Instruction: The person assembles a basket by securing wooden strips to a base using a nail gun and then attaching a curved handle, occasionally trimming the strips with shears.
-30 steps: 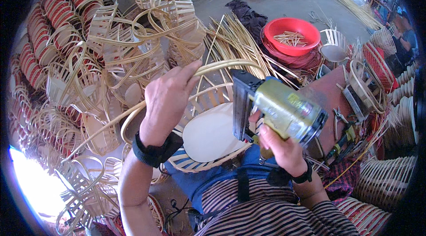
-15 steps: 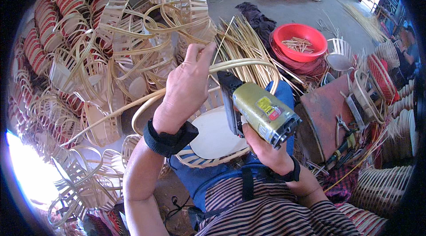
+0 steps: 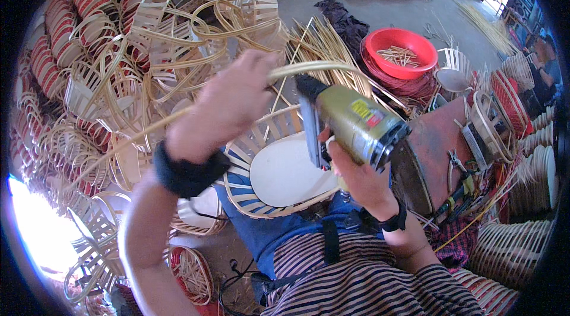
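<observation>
My left hand [image 3: 222,105], smeared by motion, is closed around a pale cane strip [image 3: 323,68]. The strip arches right above the staple gun's nose, and its long tail slants to the lower left. In my right hand [image 3: 365,185] is the grip of an olive-gold staple gun [image 3: 359,120], its black nose close beneath the arched strip. Whether nose and strip touch, I cannot tell. On my lap rests an oval slatted basket [image 3: 237,192] with a smooth pale bottom [image 3: 288,173], partly hidden behind the gun and right hand.
Piled handled baskets [image 3: 172,72] crowd the left. Cane strips [image 3: 338,49] lie ahead, by a red basin [image 3: 415,69] of short sticks. At right, pliers [image 3: 456,164] and other tools lie by a reddish board [image 3: 439,144]. A small basket of scraps [image 3: 193,274] sits lower left.
My left hand has swung left and slightly up with the cane strip, whose looped end no longer shows. The staple gun has shifted slightly right, and more of the lap basket is visible.
</observation>
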A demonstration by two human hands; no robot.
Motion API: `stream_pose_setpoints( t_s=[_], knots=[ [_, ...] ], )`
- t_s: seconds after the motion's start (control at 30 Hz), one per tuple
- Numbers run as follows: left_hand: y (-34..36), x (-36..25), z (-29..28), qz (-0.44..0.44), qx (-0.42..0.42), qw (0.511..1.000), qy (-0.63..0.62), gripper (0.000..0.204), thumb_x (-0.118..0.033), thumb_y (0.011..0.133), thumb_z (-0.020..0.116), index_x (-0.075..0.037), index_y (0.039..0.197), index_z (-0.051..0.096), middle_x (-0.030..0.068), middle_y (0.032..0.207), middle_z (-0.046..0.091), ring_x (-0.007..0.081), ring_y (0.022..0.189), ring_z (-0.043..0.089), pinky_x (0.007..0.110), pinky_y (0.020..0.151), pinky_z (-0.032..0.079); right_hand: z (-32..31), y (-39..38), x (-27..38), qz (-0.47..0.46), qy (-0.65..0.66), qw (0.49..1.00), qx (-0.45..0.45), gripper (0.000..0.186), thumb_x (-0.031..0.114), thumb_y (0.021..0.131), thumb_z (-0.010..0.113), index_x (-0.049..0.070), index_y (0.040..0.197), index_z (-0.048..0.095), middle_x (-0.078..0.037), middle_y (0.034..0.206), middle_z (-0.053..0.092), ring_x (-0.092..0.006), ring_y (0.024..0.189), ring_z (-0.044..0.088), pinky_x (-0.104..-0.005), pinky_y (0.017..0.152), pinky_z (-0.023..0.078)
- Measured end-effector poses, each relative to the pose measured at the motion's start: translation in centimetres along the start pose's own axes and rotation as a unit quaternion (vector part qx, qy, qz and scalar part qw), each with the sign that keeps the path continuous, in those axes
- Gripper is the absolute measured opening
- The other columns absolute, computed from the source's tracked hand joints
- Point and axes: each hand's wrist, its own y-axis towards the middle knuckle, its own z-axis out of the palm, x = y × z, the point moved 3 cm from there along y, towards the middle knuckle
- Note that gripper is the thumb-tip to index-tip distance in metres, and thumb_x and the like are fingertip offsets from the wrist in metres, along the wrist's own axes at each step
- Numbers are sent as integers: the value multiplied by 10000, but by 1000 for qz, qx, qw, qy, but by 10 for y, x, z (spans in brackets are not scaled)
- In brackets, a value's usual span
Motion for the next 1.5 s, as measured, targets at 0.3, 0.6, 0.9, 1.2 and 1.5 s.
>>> stream_pose_setpoints(
  t_s=[0.3,0.6,0.9,1.2,1.5],
  knots=[
    [-81,33,-28,-274,-90,957,-9,262,-257,756,526,-169,1001,553,62,734,588,208,611,572,307,560,453,-18,19,14,-36,-37,999,-13,257,-5,735,483,0,990,511,-44,869,570,-49,587,488,-183,485,392],
    [-57,-4,-3,-156,-301,941,8,324,-133,709,574,-157,1030,537,50,674,548,188,572,536,275,516,433,-1,-9,22,-82,-142,984,74,240,42,722,530,17,960,511,-90,908,560,-174,772,539,-279,677,421],
    [-57,-9,6,-184,-281,942,29,355,-181,693,589,-167,1043,528,34,555,416,176,493,468,292,456,382,9,-20,22,-154,-251,939,178,335,67,778,431,32,1111,437,-88,1030,528,-219,999,461,-325,836,344],
    [-56,-9,1,-175,-275,944,-56,283,-186,729,557,-148,1010,541,43,566,463,197,508,497,304,458,384,6,-24,15,-201,-310,913,174,321,50,775,440,30,1095,444,-88,1042,514,-208,1000,457,-320,845,344],
    [-45,-17,-46,-238,-214,936,-145,220,-171,755,529,-105,961,566,110,776,590,218,666,580,277,589,440,40,37,-24,-148,-418,816,370,184,45,655,487,-38,819,478,-211,723,536,-348,666,544,-396,551,435]
  ],
)
